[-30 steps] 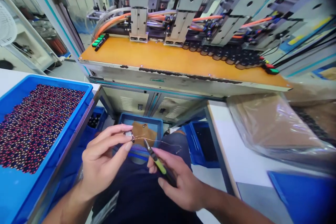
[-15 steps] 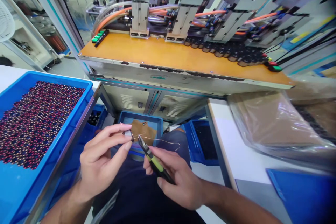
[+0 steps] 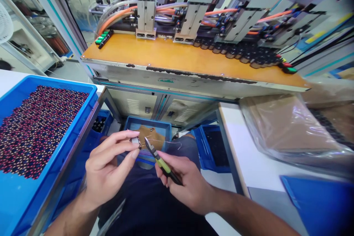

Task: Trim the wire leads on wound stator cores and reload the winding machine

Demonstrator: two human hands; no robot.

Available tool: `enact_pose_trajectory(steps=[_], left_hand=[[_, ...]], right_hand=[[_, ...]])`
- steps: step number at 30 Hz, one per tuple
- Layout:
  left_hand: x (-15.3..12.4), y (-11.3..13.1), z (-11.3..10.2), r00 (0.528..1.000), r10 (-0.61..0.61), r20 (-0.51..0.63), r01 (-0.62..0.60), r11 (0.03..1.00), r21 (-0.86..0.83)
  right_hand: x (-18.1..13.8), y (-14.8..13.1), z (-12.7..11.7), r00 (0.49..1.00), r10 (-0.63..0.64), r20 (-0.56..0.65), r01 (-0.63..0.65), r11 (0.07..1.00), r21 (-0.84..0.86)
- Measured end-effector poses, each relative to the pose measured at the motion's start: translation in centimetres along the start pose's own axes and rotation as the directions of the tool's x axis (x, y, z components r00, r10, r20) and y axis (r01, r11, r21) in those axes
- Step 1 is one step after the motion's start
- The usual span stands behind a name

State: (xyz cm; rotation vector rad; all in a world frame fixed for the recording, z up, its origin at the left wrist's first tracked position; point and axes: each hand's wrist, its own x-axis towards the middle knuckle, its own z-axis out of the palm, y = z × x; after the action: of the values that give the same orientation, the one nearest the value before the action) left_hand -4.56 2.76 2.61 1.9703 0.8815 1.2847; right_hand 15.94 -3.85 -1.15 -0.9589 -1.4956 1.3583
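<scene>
Between thumb and fingertips, my left hand (image 3: 110, 166) pinches a small silvery wire-wound part (image 3: 135, 140). Thin copper wire (image 3: 163, 141) runs from that part to the right, past the tool. My right hand (image 3: 188, 179) is wrapped round the handles of wire cutters (image 3: 163, 163) with green and black grips. Their jaws point up and left, just right of the small part; whether they touch the wire I cannot tell. Below both hands stands a blue bin (image 3: 149, 120) with brown sheet in it and a small wire scrap (image 3: 152, 129).
A blue tray (image 3: 92, 90) full of small dark, red and gold parts stands at left. Ahead is a machine with an orange tabletop (image 3: 166, 53), carrying a row of dark round parts (image 3: 235, 54). Plastic-wrapped brown stacks (image 3: 276, 121) lie on the white table at right.
The cutters have shifted slightly away from the small part, to the right. The trailing wire's far end has moved left and up. My left hand stays nearly still.
</scene>
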Motion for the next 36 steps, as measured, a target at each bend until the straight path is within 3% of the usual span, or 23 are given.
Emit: enact_pose_trajectory(steps=[4, 8, 16, 36], left_hand=[[0.0, -0.7, -0.1, 0.995, 0.095, 0.031, -0.095, 0.995, 0.001], [-0.2, -1.3, -0.1, 0.987, 0.153, -0.042, -0.158, 0.975, -0.154], [-0.9, -1.2, 0.0, 0.993, 0.104, -0.062, -0.116, 0.961, -0.251], [-1.9, -1.3, -0.4, 0.996, 0.093, -0.014, -0.094, 0.966, -0.241]], right_hand=[[-0.2, -0.3, -0.8, 0.993, 0.122, 0.000, -0.121, 0.988, 0.091], [-0.9, -1.6, -1.9, 0.997, 0.069, 0.024, -0.070, 0.995, 0.066], [-1.4, -3.5, -1.8, 0.991, -0.036, 0.129, 0.026, 0.997, 0.078], [-0.4, -4.0, -0.7, 0.980, 0.063, 0.190, -0.099, 0.977, 0.190]])
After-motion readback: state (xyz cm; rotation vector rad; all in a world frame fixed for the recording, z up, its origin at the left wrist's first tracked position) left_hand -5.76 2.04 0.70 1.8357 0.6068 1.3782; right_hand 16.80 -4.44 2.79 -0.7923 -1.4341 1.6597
